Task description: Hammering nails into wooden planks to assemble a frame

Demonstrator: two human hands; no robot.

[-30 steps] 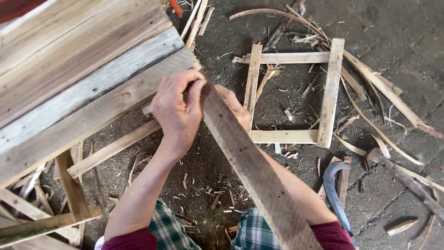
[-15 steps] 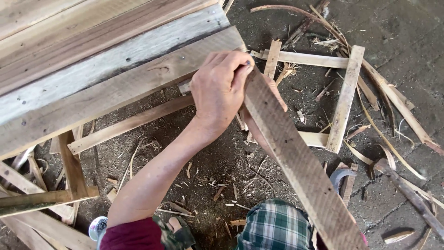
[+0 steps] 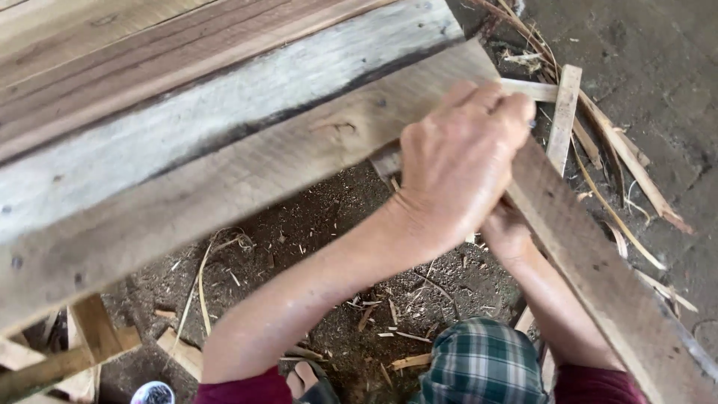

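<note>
The floor (image 3: 314, 224) is dark dirt with wood chips and thin strips. Big planks (image 3: 187, 150) fill the top left. The left hand (image 3: 456, 164) wraps its fingers over a long board (image 3: 598, 269). The right hand (image 3: 505, 232) sits under the board, its fingers hidden. Bare ground lies right.

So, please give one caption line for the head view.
Left hand grips a long plank's upper end beside a plank bench; right hand underneath.
</note>
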